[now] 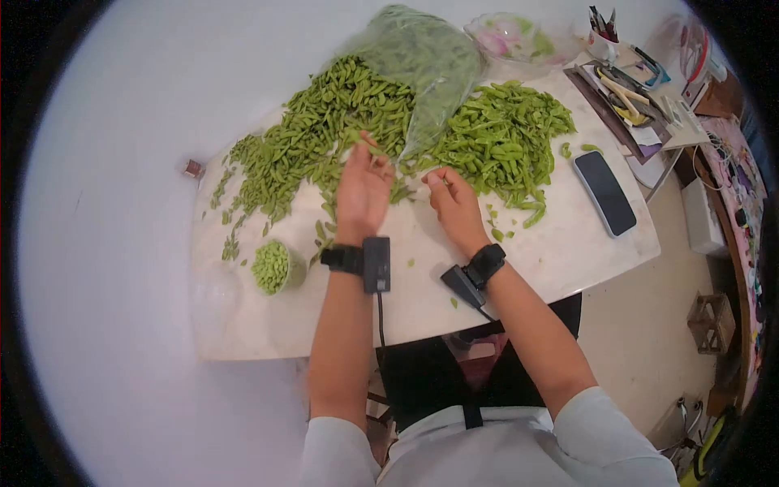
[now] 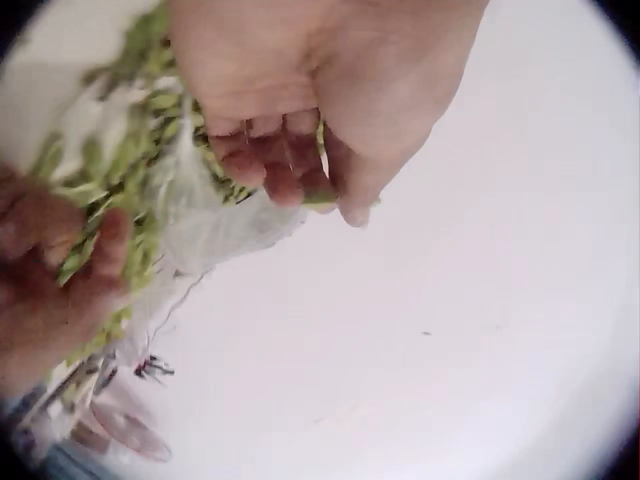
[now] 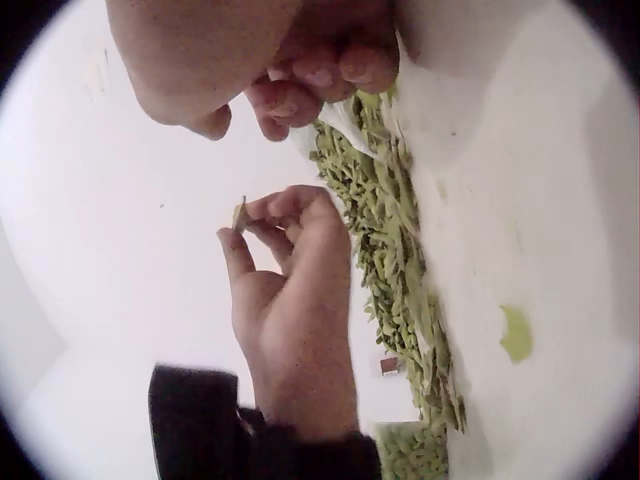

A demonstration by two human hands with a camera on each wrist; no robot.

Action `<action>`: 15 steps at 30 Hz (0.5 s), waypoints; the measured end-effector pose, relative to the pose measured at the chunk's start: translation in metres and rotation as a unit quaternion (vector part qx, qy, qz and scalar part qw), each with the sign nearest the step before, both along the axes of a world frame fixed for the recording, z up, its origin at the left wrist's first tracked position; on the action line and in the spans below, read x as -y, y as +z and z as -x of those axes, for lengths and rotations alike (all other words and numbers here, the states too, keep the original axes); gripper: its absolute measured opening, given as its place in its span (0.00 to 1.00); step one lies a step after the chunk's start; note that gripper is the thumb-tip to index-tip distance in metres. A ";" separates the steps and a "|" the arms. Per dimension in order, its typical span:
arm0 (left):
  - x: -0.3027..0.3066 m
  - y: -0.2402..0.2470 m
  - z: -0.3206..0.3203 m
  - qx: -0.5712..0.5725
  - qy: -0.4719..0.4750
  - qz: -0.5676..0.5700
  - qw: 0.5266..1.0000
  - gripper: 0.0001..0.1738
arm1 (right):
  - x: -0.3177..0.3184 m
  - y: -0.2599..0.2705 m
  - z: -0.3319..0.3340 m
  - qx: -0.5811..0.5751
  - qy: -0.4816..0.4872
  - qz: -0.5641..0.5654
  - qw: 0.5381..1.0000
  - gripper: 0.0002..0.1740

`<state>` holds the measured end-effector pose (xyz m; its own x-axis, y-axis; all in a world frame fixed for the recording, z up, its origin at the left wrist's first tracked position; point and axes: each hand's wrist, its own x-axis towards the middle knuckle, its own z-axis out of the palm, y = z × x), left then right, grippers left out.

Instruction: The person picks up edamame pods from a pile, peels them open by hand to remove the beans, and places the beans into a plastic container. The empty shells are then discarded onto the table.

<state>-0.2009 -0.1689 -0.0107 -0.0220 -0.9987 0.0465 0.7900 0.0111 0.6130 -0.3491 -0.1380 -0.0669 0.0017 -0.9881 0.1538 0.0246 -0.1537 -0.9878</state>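
On the desk [image 1: 422,284], only the head view shows a phone [image 1: 604,193]; the left hand [image 1: 363,195] pinches a pod [image 3: 240,214], while the right hand [image 1: 457,209] curls, contents unclear.

Bright; wall [image 2: 500,300] washed out; corners black, curved; wrist views soft.

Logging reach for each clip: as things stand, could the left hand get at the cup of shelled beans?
Probably yes: nothing shows above the uncovered cup of shelled beans. The left hand pinches a pod, though, so it might have to let go first.
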 end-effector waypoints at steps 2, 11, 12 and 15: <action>-0.018 -0.020 0.009 0.203 -0.009 0.006 0.979 0.14 | -0.009 0.008 0.005 0.063 0.065 -0.035 0.995 0.15; -0.044 -0.041 0.011 0.171 0.002 -0.003 0.985 0.10 | -0.010 0.000 -0.004 0.038 0.088 0.063 0.993 0.14; -0.045 -0.041 0.012 0.178 0.006 0.003 0.984 0.10 | -0.012 0.005 -0.001 0.012 0.118 0.054 0.991 0.15; -0.043 -0.046 0.009 0.194 -0.004 0.018 0.981 0.10 | -0.012 0.007 0.002 -0.012 0.147 0.048 0.988 0.18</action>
<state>-0.2096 -0.1260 -0.0567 -0.0535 -0.9963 0.0678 0.4981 0.0322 0.8665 -0.3510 -0.1261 -0.0603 0.2902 -0.9254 0.2439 0.0594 -0.2370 -0.9697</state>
